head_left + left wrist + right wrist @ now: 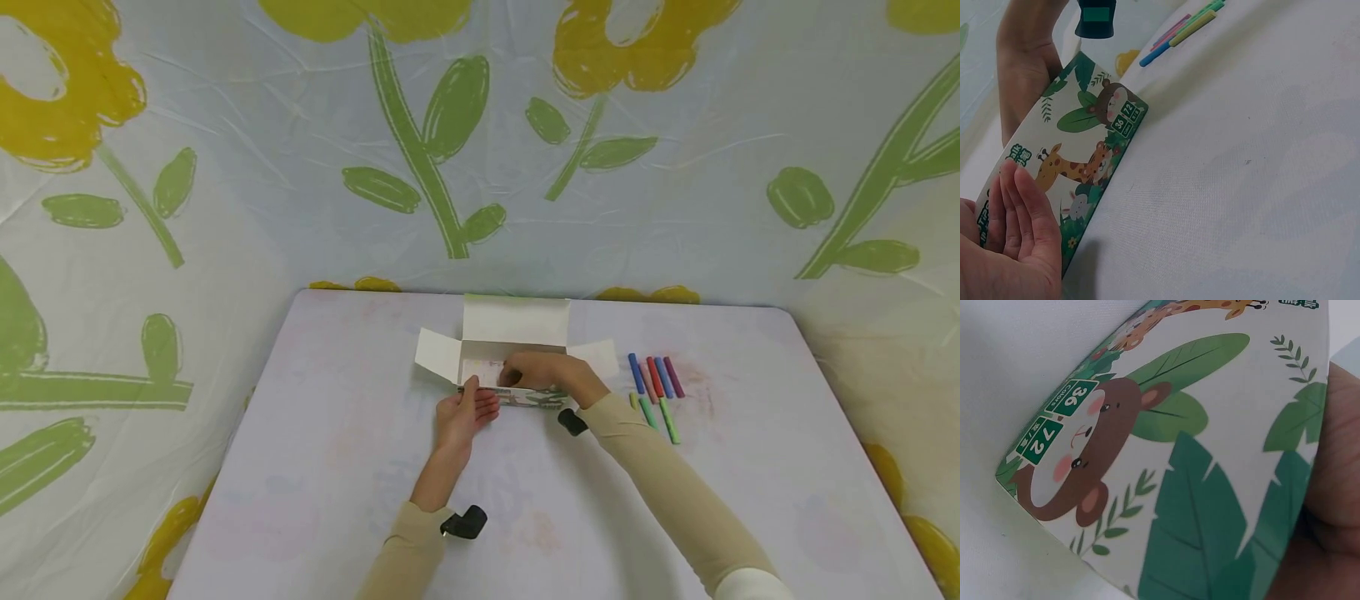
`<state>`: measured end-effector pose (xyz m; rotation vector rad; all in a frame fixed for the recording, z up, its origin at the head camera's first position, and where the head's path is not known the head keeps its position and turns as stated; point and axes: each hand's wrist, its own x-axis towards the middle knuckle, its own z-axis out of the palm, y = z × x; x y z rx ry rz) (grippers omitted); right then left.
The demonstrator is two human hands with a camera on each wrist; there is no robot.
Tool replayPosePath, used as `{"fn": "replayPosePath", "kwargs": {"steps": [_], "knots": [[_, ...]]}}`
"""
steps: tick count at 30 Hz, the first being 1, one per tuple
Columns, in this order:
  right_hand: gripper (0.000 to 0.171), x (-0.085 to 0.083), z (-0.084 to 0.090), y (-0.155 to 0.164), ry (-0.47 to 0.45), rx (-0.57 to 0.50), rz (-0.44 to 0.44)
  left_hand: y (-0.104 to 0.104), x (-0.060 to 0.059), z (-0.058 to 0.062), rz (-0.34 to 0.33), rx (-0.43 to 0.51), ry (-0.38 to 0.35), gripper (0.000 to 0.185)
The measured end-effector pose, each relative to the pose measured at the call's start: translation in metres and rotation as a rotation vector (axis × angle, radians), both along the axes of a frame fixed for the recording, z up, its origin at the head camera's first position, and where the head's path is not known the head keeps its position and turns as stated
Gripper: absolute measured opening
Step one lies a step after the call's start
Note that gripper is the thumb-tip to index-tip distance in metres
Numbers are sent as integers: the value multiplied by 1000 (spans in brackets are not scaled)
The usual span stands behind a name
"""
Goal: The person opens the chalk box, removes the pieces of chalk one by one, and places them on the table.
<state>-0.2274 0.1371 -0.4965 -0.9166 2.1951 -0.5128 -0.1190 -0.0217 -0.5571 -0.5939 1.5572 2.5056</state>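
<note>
An open cardboard box (510,367) with a jungle print of a bear and a giraffe lies near the middle of the worktop (337,467), its lid and side flaps folded out. As far as the head view shows, the white inside of the box is bare; I cannot see any stick in it, though the right hand covers part of it. To the right of the box, apart from it, lie the coloured sticks (655,382): blue, pink, red, another blue and purple side by side, with green ones just below them. So the work looks at an early or a late stage: the box is open and the sticks all lie outside it.

The right hand (543,372) reaches over the front wall of the box into its inside, fingers curled over the edge; it seems to grip the wall. The left hand (465,414) lies against the front left of the box, palm up, fingers (1025,206) straight and together, pressing the printed side without curling round it.
</note>
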Motion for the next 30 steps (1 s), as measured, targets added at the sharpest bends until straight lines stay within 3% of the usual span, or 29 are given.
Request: {"fn": "replayPosePath", "kwargs": {"steps": [11,22,30], "knots": [[17,-2,1,3,-66,-39,1,0,1,3,10,5,-18,41],[18,-3,0,9,-66,-73,2,1,3,6,11,41,-38,41],[19,-3,-4,13,81,-163,13,0,1,5,10,27,-55,41]]}}
